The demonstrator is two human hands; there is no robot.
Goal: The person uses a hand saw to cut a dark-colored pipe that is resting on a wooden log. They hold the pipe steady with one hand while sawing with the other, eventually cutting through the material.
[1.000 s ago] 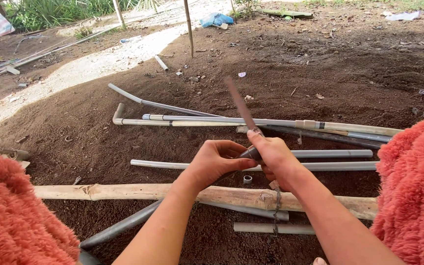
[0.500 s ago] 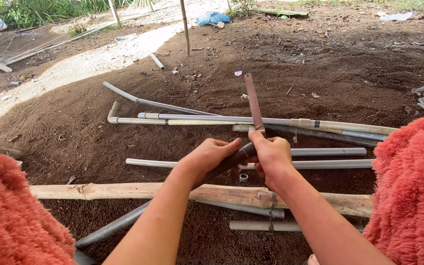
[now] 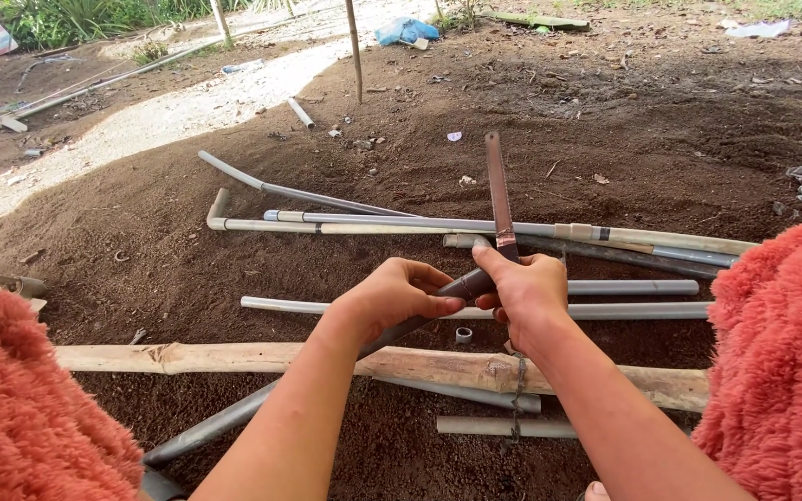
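My left hand (image 3: 392, 299) wraps tightly round a grey pipe (image 3: 262, 408) near its upper end, above the wooden pole (image 3: 234, 356) lying across the dirt ground (image 3: 141, 269). My right hand (image 3: 531, 289) grips a rusty flat blade (image 3: 498, 195) tightly, its lower end touching the pipe's end between my hands. More pipes lie on the soil beyond.

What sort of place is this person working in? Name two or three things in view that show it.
Probably an outdoor yard or garden plot: bare brown soil, long grey plastic pipes lying on the ground, a rough wooden pole, and green grass at the far edge.
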